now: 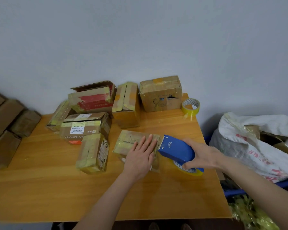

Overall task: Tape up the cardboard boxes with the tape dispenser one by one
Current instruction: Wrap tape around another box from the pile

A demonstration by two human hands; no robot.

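Currently in work: one small box [130,140], lying on the table [40,188] right of centre, in front of the other boxes [86,127] stacked toward the wall.

- Left hand [141,155]: flat on the box top, fingers straight and together, pressing down; it grasps nothing.
- Right hand [201,156]: wrapped round the rear of the blue tape dispenser [175,149], gripping it firmly.
- Key relation: the box lies directly left of the dispenser, whose front edge touches the box's upper right edge. The dispenser's long axis points left and slightly away. Probably any pull of tape would run leftward across the top, straight into the left hand, which sits in that path and is the nearer hand to the box.
- Box condition: brown cardboard, worn, already patched with yellowish tape strips; its top looks closed.
- Also present: a spare tape roll [190,106] at the far right of the table.
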